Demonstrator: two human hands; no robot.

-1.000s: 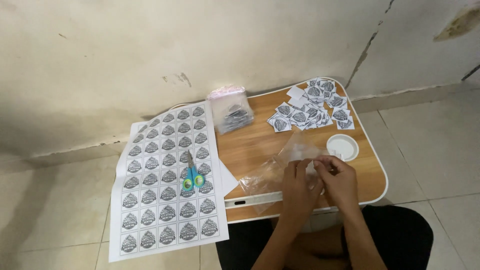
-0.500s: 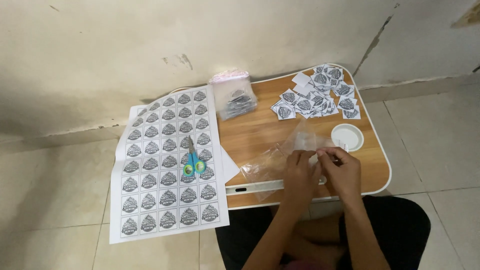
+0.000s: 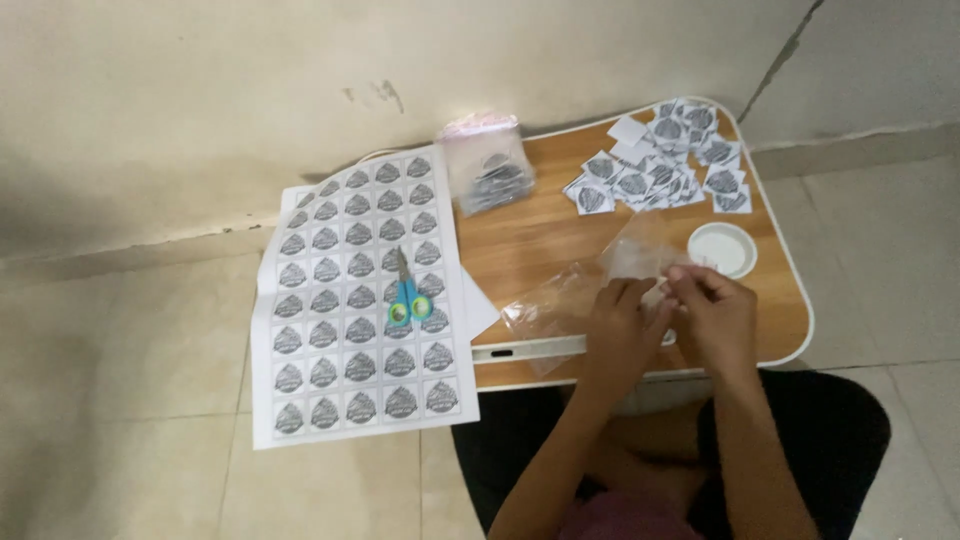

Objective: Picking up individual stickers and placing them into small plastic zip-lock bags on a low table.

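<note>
Since the earlier frames both hands have stayed low at the right of the frame on the clear plastic bag (image 3: 590,290), their hold on it hardly changed, while the camera has shifted a little. Seen from the head camera, the left hand (image 3: 620,325) has its grip closed on the bag's right end, fingers curled over the film, and the right hand (image 3: 712,310) pinches the same end just beside it, fingertips (image 3: 680,275) drawn together on the film; whether a cut label sits between them cannot be told. That bag lies crumpled on the small wooden table (image 3: 540,240), right of centre. Near the right hand, toward the table's right edge, sits a round white lid (image 3: 722,249). A pile of cut printed labels (image 3: 655,160) spreads in the upper right. A filled clear pouch (image 3: 487,165) rests at the table's top left corner. Left of centre, a large sheet of printed labels (image 3: 350,300) hangs over the table's edge, with blue-and-green scissors (image 3: 408,295) lying on it.
</note>
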